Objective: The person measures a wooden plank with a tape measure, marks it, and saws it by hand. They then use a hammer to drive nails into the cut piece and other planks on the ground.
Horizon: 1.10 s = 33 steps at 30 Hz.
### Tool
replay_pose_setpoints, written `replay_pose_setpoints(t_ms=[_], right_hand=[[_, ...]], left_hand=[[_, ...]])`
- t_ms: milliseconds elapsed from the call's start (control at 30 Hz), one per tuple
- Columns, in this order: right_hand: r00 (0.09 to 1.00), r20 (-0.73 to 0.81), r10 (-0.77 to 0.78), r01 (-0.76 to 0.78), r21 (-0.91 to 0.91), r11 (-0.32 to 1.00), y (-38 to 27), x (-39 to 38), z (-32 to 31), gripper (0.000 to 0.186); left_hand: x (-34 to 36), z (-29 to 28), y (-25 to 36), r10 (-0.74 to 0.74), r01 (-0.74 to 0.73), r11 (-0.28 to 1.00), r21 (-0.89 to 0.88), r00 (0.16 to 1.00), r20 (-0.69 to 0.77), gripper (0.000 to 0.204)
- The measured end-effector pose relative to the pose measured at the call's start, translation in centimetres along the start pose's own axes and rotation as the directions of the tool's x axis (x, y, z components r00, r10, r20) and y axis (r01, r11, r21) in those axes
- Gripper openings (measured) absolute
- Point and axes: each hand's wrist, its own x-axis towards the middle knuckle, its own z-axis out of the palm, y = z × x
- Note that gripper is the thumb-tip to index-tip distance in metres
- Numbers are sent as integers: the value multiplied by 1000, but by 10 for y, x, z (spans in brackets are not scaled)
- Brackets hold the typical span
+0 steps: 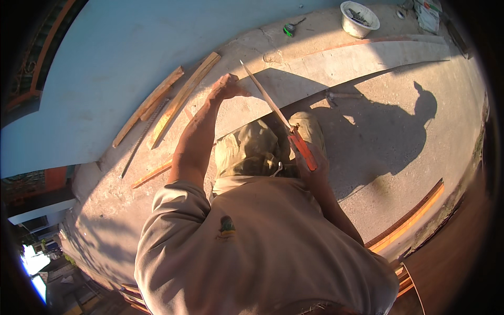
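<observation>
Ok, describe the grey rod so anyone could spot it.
Find the light-blue wall; left of the person's left hand, wood strips lie near its foot. The rod lies among them: thin and ridged, unlike the broader wooden strips.

Timber strips [184, 100] lie left of the handsaw [276, 108], a bucket [354, 29] (tape measure [289, 30] to its left) ahead and right.

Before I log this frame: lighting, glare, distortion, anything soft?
Head view: hard sun throws the person's shadow across the ground, right of the saw; head view: the long board looks bowed, likely fisheye, and the corners go black; head view: a white glare patch sits lower left; head view: the lower-right edge looks soft and brown.
</observation>
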Motion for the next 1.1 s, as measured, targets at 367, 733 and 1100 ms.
replay_pose_setpoints(t_ms=[367, 733, 1100], right_hand=[[995, 25, -99, 100, -44, 994, 22, 81, 56, 13], [998, 22, -57, 58, -20, 998, 45, 130, 100, 22], [1000, 7, 26, -26, -62, 998, -30, -13, -5, 22]], left_hand=[[-4, -9, 7, -88, 76, 993, 95, 988, 124, 75], [-15, 19, -6, -43, 49, 995, 85, 997, -65, 86], [-9, 18, -15, -8, 9, 1000, 6, 994, -109, 73]])
